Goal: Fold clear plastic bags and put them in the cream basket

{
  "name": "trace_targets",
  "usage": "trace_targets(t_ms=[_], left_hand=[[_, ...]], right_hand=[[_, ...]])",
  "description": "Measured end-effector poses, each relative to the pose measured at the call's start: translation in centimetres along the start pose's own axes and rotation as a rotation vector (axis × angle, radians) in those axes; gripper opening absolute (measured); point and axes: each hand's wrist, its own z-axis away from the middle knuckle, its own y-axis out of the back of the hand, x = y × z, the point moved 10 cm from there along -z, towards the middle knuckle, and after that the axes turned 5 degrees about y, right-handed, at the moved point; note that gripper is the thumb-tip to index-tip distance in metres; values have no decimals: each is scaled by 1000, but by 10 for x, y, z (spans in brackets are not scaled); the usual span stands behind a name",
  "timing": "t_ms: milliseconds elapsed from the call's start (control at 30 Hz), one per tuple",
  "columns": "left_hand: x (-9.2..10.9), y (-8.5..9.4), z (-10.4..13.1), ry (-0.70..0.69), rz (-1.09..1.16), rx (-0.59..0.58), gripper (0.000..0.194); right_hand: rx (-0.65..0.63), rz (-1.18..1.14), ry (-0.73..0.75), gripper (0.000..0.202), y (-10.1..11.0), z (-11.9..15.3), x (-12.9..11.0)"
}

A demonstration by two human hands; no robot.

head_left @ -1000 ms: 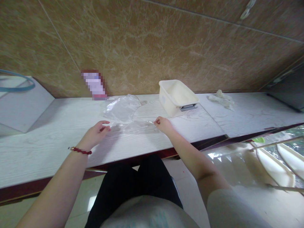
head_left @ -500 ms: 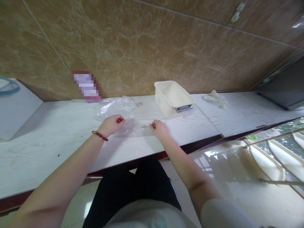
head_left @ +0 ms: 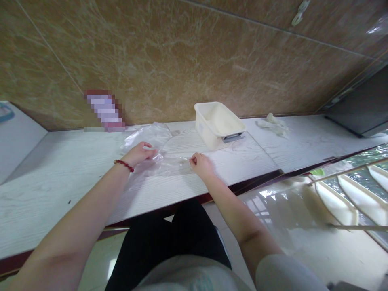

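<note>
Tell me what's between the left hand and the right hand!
Between the left hand and the right hand there's a stretch of clear plastic, over the white tabletop. The head view shows it.

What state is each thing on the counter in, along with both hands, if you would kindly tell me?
Clear plastic: wrinkled, loosely spread
Left hand: loosely curled at the plastic, grip unclear
Right hand: fingers closed on the plastic's edge
Cream bin: upright, uncovered
White crumpled item: lying in a loose heap
Red bracelet: worn on the left wrist
</note>
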Motion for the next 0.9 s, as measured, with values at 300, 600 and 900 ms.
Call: trace_targets(t_ms=[300, 600, 900], left_hand=[[23, 15, -3, -238, -58, 111, 47], [22, 4, 60, -378, -617, -2, 58], [-29, 13, 77, -111, -481, -86, 45]], right_hand=[[21, -28, -9, 12, 1, 0, 3], [1, -20, -28, 14, 2, 0, 2], [36, -13, -19, 13, 6, 1, 2]])
